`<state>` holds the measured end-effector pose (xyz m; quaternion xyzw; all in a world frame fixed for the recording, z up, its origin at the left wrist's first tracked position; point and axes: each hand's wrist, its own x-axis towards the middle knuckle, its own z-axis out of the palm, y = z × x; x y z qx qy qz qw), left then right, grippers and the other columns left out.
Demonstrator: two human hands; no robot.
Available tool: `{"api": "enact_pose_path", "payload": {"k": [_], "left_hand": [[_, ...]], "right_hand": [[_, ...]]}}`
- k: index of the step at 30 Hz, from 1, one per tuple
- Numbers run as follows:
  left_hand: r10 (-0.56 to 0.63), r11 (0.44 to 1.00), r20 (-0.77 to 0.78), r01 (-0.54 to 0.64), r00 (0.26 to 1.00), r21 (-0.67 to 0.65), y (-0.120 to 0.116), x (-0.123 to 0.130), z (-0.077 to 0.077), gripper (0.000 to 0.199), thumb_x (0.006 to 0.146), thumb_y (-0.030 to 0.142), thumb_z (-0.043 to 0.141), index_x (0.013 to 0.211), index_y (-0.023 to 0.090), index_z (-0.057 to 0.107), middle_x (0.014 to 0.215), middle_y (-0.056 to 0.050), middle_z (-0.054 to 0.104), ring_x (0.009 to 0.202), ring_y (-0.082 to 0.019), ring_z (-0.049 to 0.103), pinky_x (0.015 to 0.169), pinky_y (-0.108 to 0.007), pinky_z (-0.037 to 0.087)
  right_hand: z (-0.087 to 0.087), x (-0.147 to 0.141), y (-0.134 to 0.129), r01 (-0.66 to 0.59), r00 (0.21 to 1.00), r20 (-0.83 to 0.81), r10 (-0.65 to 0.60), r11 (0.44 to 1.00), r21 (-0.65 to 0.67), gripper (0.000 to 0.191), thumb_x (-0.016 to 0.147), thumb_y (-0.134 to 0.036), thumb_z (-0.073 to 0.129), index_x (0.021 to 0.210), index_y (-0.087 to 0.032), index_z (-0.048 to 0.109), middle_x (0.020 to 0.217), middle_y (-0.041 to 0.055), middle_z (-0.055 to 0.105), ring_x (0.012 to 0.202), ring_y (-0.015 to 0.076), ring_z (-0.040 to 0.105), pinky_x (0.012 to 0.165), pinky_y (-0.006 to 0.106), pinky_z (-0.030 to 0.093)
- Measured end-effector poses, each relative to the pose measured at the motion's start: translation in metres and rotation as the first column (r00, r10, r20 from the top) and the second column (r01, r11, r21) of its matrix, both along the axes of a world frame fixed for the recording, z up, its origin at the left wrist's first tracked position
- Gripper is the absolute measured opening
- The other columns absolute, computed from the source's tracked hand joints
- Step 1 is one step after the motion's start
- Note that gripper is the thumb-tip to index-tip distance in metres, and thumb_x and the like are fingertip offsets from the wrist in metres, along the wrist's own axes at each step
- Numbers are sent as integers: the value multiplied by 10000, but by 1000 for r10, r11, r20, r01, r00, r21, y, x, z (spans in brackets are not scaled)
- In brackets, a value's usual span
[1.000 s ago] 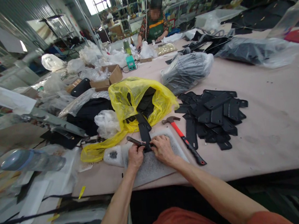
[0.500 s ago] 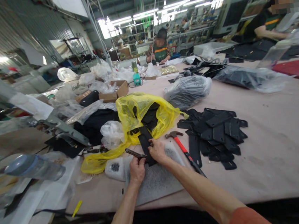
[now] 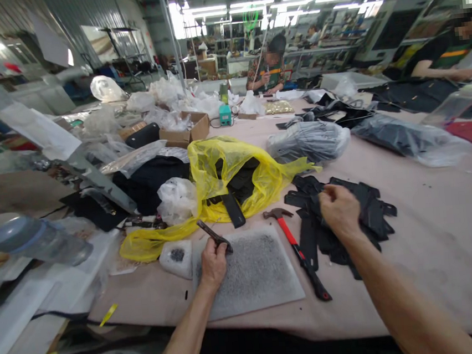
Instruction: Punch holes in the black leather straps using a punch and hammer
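My left hand is closed round a dark metal punch, a slim tool held slanting above the left part of a white board whose face is covered in grey marks. My right hand is over a pile of flat black strap-like pieces, its fingers curled together; what they hold, if anything, is hidden. Between the board and the pile lies a claw hammer with a red and black handle. Behind the board, a yellow plastic bag lies open with black pieces inside, one black piece sticking out towards me.
A small white block sits left of the board. Further left stand a metal post and a large clear bottle. Bagged grey parts and a cardboard box lie behind. Two people work across the table.
My right hand has left the board and moved right to the black pile. The black piece that lay on the board is no longer there. My left hand still holds the punch.
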<state>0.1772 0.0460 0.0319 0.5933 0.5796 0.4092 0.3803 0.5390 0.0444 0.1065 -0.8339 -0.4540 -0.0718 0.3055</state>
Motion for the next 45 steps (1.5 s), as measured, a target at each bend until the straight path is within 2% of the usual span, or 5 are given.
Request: {"api": "enact_pose_path", "payload": {"k": [9,17,25,38,45], "left_hand": [[-3,999,-80,6,997,40,0,0,5,159,832,307,514,897,190,599,788,-33,690,763,-202,653,697,-289,489],[-5,1000,-42,5,999,17,1,-1,6,163,836,332,513,860,191,590,748,-26,687,711,-197,654,661,-285,487],[76,997,62,-75,995,-16,1,-6,-6,219,842,365,538,920,174,613,804,-50,710,743,-196,674,692,-290,521],[36,999,-6,-36,999,32,0,-7,-9,194,841,339,549,932,180,612,815,-48,703,765,-192,661,724,-294,523],[5,999,-23,-4,1000,41,-1,-5,-5,200,845,330,552,941,170,625,845,-53,709,774,-190,660,751,-305,521]], "right_hand": [[-37,-197,61,-403,883,-390,262,848,-343,322,781,-283,582,1044,-98,611,974,201,679,944,290,641,781,355,436],[-27,-176,57,-425,811,-520,269,881,-207,456,741,-167,464,1186,-136,558,793,67,672,766,204,635,659,280,440],[-36,-173,-84,-546,478,-827,297,837,-15,463,756,-250,468,1187,-133,591,579,-42,509,552,152,509,523,257,383],[-28,-193,-120,-554,827,-338,450,757,-348,420,909,-317,453,1293,-166,528,1085,140,663,919,264,634,784,367,463],[-42,-195,-105,-713,689,-128,714,635,-297,675,817,-492,607,1403,-199,442,1494,108,389,1381,341,281,1125,571,141]]}}
